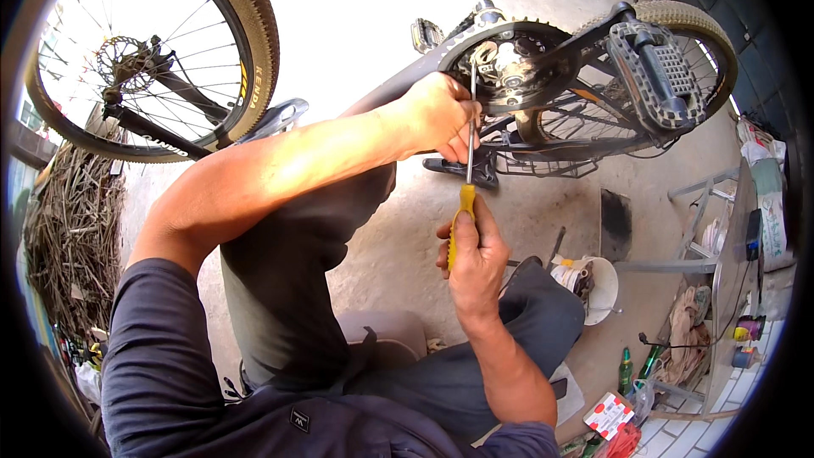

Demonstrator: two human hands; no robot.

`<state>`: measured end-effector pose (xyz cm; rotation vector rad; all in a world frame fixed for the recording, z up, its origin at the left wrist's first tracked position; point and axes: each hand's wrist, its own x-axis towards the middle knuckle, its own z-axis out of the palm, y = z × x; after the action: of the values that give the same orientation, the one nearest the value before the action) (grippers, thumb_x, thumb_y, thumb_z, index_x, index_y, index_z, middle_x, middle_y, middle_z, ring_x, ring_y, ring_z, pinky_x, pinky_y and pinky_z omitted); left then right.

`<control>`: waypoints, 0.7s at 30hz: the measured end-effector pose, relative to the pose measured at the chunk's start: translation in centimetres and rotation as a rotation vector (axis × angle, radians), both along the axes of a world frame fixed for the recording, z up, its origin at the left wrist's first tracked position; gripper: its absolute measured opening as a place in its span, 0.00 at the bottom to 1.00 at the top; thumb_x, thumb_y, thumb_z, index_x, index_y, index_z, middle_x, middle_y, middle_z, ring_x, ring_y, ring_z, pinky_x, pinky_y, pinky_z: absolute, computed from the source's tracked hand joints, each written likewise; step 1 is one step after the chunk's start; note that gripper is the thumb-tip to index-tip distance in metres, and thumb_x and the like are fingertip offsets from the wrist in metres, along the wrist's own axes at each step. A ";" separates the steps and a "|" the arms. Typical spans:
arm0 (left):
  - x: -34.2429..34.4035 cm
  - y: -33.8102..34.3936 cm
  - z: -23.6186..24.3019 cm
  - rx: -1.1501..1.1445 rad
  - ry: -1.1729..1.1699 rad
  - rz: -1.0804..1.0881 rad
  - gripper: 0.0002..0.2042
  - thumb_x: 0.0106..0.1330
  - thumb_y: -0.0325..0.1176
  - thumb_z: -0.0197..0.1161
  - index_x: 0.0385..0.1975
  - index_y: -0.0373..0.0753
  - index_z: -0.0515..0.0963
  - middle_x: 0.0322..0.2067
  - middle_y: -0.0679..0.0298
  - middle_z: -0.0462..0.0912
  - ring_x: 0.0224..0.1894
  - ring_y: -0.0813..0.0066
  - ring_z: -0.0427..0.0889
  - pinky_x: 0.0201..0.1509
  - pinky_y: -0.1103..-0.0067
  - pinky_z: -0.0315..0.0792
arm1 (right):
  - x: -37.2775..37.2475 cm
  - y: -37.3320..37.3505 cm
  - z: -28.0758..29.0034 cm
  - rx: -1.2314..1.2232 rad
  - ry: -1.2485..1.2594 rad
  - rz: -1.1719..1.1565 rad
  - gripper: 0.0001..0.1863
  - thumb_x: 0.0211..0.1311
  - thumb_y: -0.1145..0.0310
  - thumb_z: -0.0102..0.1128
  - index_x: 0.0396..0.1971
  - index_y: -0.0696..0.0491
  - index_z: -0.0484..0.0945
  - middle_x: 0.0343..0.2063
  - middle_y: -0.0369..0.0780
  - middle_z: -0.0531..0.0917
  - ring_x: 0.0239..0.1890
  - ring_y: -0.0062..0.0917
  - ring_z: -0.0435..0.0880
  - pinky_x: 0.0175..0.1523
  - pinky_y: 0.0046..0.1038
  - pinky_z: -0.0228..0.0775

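Observation:
A screwdriver with a yellow handle (462, 225) is gripped in my right hand (477, 267), its long metal shaft (471, 157) pointing away from me. The shaft's far end reaches the crank area of a black bicycle (398, 95). Beside the chainring (551, 42) and the silvery metal parts (509, 64) around it, my left hand (437, 114) is closed, its fingers against or right next to the shaft. What those fingers hold is hidden. A large black pedal (657, 76) sits to the right of the crank, and a smaller pedal (426, 35) lies beyond.
The front wheel (259, 42) stands at upper left, the rear wheel (721, 38) at upper right. A white bucket (602, 291) sits right of my knee. Farther right are a metal-legged table (729, 288), green bottles (626, 373) and cloth (687, 331). Brushwood (72, 229) is piled at left.

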<state>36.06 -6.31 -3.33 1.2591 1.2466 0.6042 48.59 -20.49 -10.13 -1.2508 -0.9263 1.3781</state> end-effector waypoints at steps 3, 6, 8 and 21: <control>0.0 -0.1 -0.2 0.002 -0.027 -0.002 0.12 0.72 0.31 0.50 0.32 0.30 0.76 0.24 0.58 0.82 0.22 0.71 0.83 0.26 0.78 0.79 | 0.4 -0.2 -0.6 0.019 -0.046 -0.003 0.22 0.72 0.63 0.50 0.60 0.59 0.68 0.25 0.36 0.77 0.19 0.12 0.70 0.22 0.16 0.64; 0.3 -0.1 -0.4 0.079 -0.082 -0.024 0.13 0.73 0.32 0.49 0.32 0.31 0.76 0.24 0.58 0.82 0.22 0.71 0.83 0.27 0.79 0.80 | 1.0 0.0 -0.7 0.079 -0.095 -0.033 0.22 0.73 0.62 0.49 0.60 0.59 0.69 0.25 0.36 0.76 0.18 0.12 0.70 0.22 0.16 0.63; 0.6 0.1 0.0 0.117 -0.100 -0.034 0.13 0.74 0.32 0.50 0.31 0.31 0.77 0.24 0.57 0.82 0.23 0.71 0.83 0.27 0.78 0.80 | 1.2 0.3 -0.5 0.130 -0.114 -0.067 0.22 0.72 0.62 0.50 0.60 0.59 0.70 0.25 0.35 0.76 0.19 0.11 0.70 0.23 0.16 0.63; 0.9 0.1 -0.6 0.148 -0.090 -0.064 0.14 0.74 0.32 0.49 0.30 0.30 0.76 0.23 0.57 0.82 0.23 0.70 0.84 0.28 0.78 0.81 | 1.8 0.3 -1.9 0.160 -0.172 -0.087 0.22 0.71 0.65 0.52 0.60 0.60 0.70 0.24 0.35 0.77 0.18 0.11 0.69 0.23 0.16 0.64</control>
<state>36.92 -6.17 -3.96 1.3741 1.0989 0.7091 50.38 -20.20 -12.01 -1.2858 -1.0666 1.1188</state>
